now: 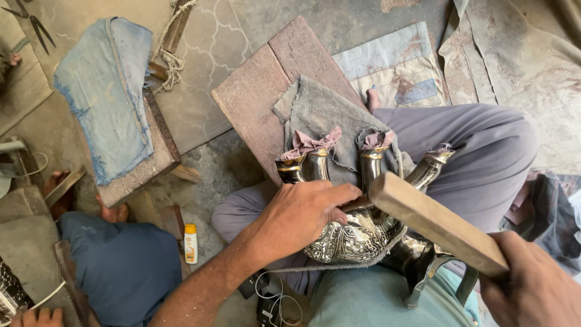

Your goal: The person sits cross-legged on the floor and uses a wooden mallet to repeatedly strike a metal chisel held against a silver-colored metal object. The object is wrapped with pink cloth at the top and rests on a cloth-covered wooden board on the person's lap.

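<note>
At the far left, a co-worker's blue-trousered leg [121,266] rests on the floor beside a small yellow bottle [190,243]. A denim cloth [106,91] covers a board's upper-left corner. My left hand [302,218] presses flat, fingers curled, on the engraved metal vessels [348,239] lying across my lap, near the lower edge of the wooden board [266,91] and its grey cloth [321,112]. Their spouts are plugged with pink rag [311,142]. My right hand [532,287] is closed around a wooden bar [433,221] whose far end sits on the vessels. Engraving appears complete; I judge finishing work remains.
</note>
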